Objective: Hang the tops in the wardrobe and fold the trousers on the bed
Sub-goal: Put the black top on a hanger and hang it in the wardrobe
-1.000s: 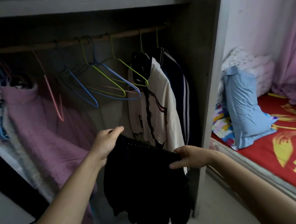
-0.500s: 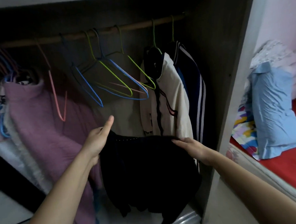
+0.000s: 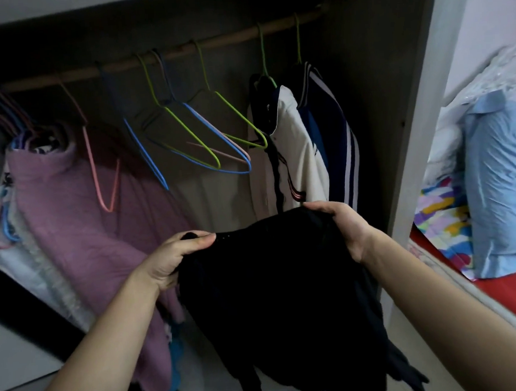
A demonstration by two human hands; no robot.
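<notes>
Wardrobe rail (image 3: 226, 41) carries spare hangers (image 3: 192, 136). Grips of left hand (image 3: 176, 257) and right hand (image 3: 346, 229) are closed on black garment (image 3: 281, 299) at its top edge. Judged soft, light, limp; hold at shoulders.

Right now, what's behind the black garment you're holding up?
Behind the black garment hang a cream jacket and a navy striped jacket; only their upper parts show. Their hems are hidden by it.

The gripped garment (image 3: 280, 284) is black; above the grip are a lime-green hanger (image 3: 192, 136), a blue hanger (image 3: 145, 155) and a pink hanger (image 3: 93, 163), left of it a mauve top (image 3: 71, 225), just beyond it a cream jacket (image 3: 303, 162) striped black and red beside a white-striped navy jacket (image 3: 337, 136), and far right a pale-blue pillow (image 3: 504, 186) on a red sheet (image 3: 513, 294).
</notes>
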